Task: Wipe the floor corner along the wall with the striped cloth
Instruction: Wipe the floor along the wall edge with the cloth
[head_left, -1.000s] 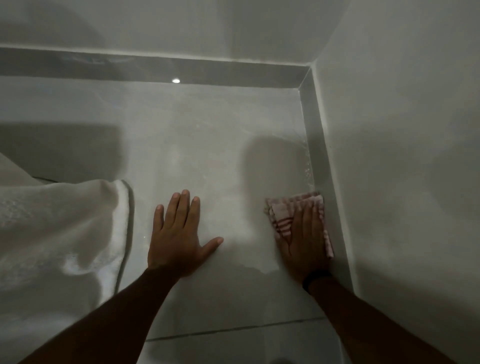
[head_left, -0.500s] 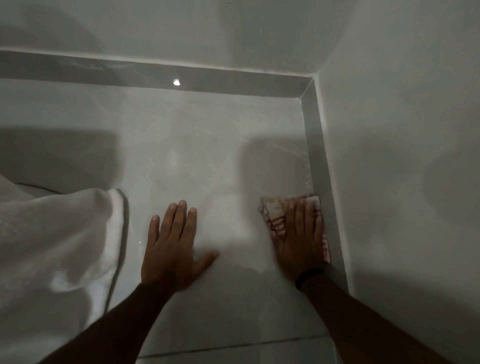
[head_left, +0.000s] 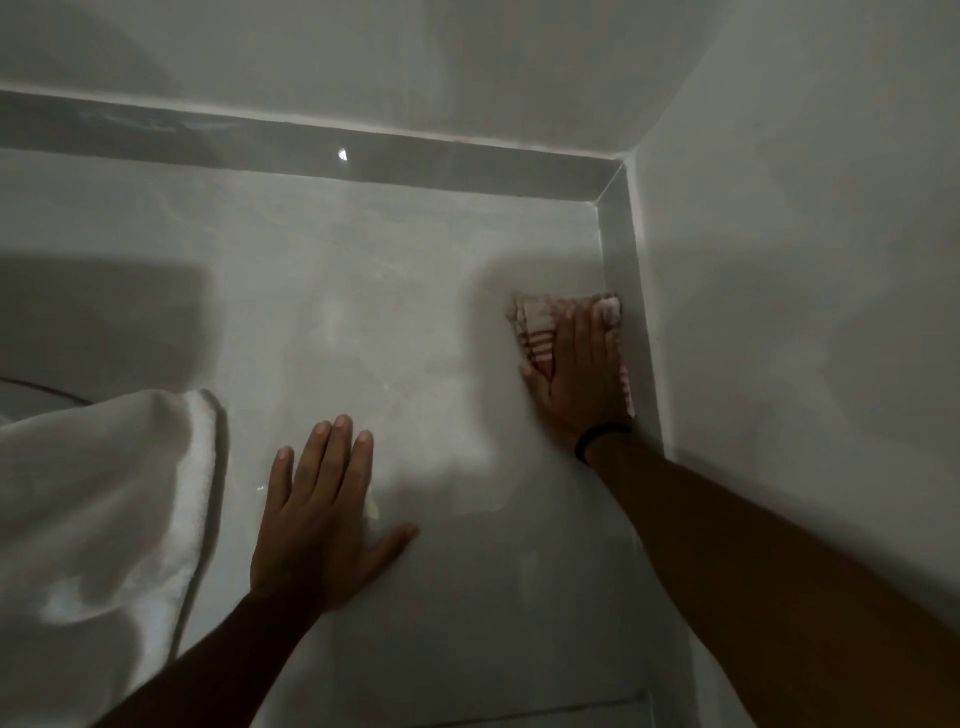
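Note:
A folded cloth with red and white stripes (head_left: 535, 325) lies flat on the pale tiled floor (head_left: 405, 291), right against the grey skirting (head_left: 626, 270) of the right wall. My right hand (head_left: 582, 384) presses down on it, fingers pointing toward the far corner (head_left: 610, 189), a black band on the wrist. My left hand (head_left: 322, 519) rests flat on the floor further left and nearer to me, fingers spread, holding nothing.
White fabric (head_left: 104, 493) drapes over the floor at the left. The right wall (head_left: 805, 260) and the back wall (head_left: 363, 62) meet at the corner. A grout line (head_left: 545, 712) crosses the floor near me.
My right hand has slid the striped cloth forward along the right skirting, closer to the corner. My left hand stays planted on the floor.

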